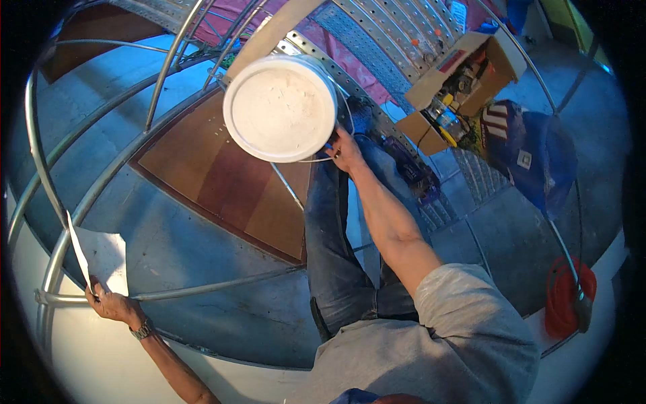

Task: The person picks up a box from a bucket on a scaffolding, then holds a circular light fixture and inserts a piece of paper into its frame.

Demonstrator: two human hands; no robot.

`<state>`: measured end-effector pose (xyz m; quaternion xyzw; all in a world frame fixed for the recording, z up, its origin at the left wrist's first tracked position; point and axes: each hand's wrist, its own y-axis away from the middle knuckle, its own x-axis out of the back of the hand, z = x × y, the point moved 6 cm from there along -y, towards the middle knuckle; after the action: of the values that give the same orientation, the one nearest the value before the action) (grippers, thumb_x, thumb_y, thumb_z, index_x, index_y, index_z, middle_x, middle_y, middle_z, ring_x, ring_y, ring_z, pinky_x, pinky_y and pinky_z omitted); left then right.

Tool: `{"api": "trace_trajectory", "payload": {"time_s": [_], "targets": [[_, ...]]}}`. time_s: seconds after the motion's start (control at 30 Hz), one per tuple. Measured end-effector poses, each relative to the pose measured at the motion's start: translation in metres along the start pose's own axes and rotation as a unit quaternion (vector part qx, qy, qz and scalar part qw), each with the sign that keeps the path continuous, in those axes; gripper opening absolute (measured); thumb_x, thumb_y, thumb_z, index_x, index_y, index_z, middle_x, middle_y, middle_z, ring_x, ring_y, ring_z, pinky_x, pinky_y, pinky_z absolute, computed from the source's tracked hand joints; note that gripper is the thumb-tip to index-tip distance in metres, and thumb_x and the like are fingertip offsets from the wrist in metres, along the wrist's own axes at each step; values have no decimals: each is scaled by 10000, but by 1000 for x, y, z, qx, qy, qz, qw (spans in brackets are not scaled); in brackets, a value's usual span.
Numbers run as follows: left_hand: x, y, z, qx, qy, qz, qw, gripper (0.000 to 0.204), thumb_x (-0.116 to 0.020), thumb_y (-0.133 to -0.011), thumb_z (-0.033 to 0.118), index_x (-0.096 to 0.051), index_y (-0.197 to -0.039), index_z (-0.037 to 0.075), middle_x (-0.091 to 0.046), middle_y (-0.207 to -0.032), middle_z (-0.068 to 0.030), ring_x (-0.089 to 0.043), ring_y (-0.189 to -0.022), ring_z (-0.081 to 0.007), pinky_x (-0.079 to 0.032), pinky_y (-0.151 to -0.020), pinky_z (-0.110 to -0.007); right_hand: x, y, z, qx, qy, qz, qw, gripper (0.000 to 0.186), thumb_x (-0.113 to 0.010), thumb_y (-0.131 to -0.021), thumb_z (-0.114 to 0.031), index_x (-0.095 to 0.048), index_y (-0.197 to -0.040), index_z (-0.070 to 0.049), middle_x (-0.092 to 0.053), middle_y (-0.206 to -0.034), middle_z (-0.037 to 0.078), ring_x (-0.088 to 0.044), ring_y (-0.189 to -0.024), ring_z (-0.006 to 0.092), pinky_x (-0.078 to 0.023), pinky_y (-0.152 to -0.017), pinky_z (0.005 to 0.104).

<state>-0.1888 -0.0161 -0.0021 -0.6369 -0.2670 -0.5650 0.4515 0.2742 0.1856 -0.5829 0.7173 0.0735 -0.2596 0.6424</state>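
Note:
A round white bucket [280,108] shows its pale, speckled top at the upper middle; I cannot tell whether that is a lid or a filling. At its right side my right hand [346,149] is closed around the dark grip of the thin wire handle. Away at the lower left, my left hand [113,301], with a watch at the wrist, pinches the bottom of a bent white sheet [104,256]. The sheet stands up from the fingers beside the metal tubes. Its material is unclear.
Curved metal tubes [101,185] rise on the left. Perforated metal planks [377,47] bear an open cardboard box [464,84] of tools and bottles. A blue bag [538,158] hangs at right, above a red object [568,296]. A brown panel [222,182] lies below the bucket.

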Motion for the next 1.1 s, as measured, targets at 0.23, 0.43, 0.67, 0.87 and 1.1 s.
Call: {"api": "trace_trajectory", "payload": {"time_s": [0.23, 0.43, 0.67, 0.87, 1.1], "targets": [[-15, -1, -9, -99, -84, 18, 991, 322, -530, -906, 42, -650, -1149, -131, -640, -1252, -210, -605, -1073, -303, -471, -982, -417, 55, 33, -22, 8, -16, 37, 999, 334, -555, -1040, -395, -632, -1274, -168, -688, -1200, 18, -667, -1071, 188, -552, -899, 440], [-25, -12, -30, 18, 120, 33, 992, 302, -647, -957, 119, -666, -1134, -124, -701, -1134, -178, -648, -976, -252, -489, -920, -391, 77, 41, -37, 59, 11, 142, 988, 372, -715, -956, -318, -639, -1259, -116, -692, -1203, 70, -690, -1001, 223, -580, -774, 389], [-14, -14, -10, 26, 59, 48, 997, 243, -664, -936, 152, -716, -1065, -47, -700, -1064, -142, -617, -924, -249, -466, -891, -395, 141, 28, -98, 7, 312, 152, 938, 879, -860, -791, -202, -410, -1543, -127, -516, -1461, 163, -501, -1315, 351, -442, -1027, 499], [-8, -30, -12, 59, -18, 41, 997, 293, -643, -934, 172, -705, -1096, -64, -690, -1103, -160, -603, -974, -280, -448, -925, -427, 319, 6, -86, 0, -17, 320, 947, 312, -644, -967, -295, -675, -1225, -123, -658, -1128, 51, -613, -1031, 216, -501, -884, 441], [-32, -25, -30, 142, -84, 40, 986, 276, -703, -913, 181, -693, -1059, -53, -684, -1131, -156, -588, -1010, -307, -444, -948, -456, 470, -29, -34, 61, 183, 230, 954, 345, -662, -976, -164, -648, -1313, -89, -687, -1270, 133, -686, -1043, 227, -588, -806, 406]]}}
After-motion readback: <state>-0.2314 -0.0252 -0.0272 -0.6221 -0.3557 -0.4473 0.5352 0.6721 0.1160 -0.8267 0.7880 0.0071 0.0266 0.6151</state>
